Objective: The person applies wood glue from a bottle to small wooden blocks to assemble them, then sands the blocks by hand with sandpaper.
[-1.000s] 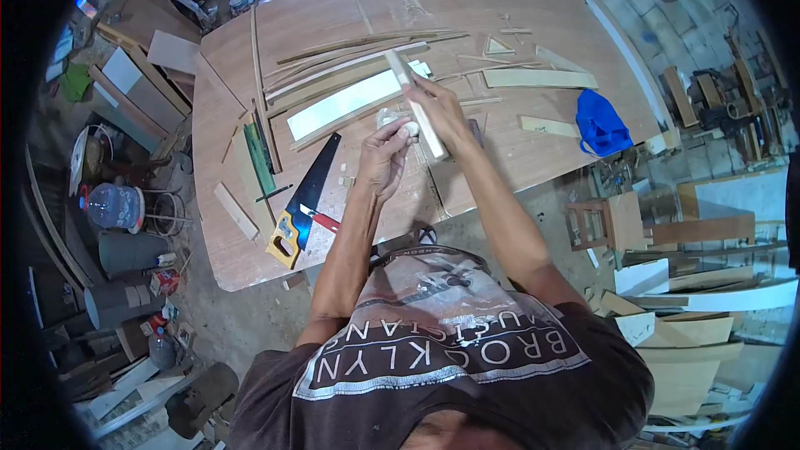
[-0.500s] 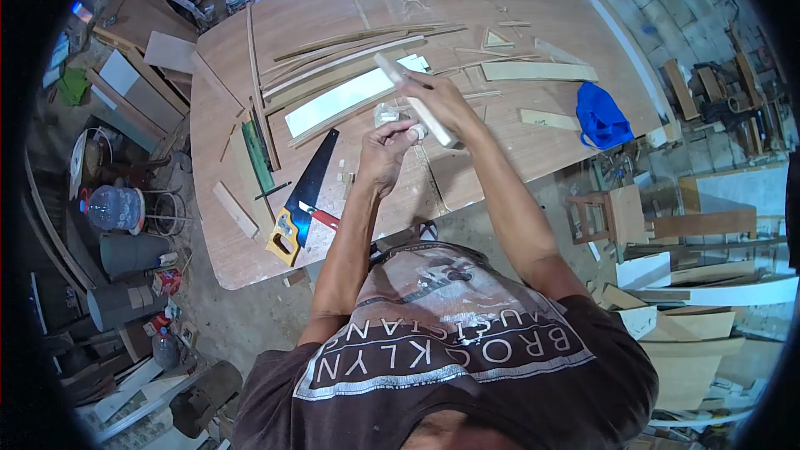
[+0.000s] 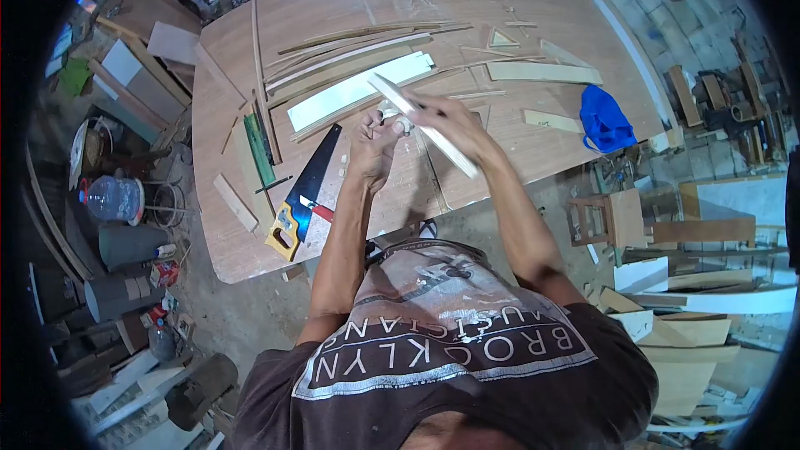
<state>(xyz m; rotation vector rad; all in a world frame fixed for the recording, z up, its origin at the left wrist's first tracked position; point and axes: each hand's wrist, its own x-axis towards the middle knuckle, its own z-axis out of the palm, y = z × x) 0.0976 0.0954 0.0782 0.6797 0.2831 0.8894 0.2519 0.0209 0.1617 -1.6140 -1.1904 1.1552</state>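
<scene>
My right hand grips a pale wooden strip, which slants in front of my chest above the table. Close beside it, my left hand has its fingers curled in a pinch near the strip. A small whitish item shows at its fingertips, and I cannot tell what it is. To the left of my left forearm lie a handsaw with a yellow handle and a red-handled tool. Beyond my hands is a white board lying flat.
The large wooden table bears thin wooden strips, a small triangular frame, a pale plank and a blue bag. Green pieces lie at the left. A water bottle and stacked boards stand around on the floor.
The wooden strip has shifted down and to the right with my right hand. My left hand has moved slightly left, its fingers still curled.
</scene>
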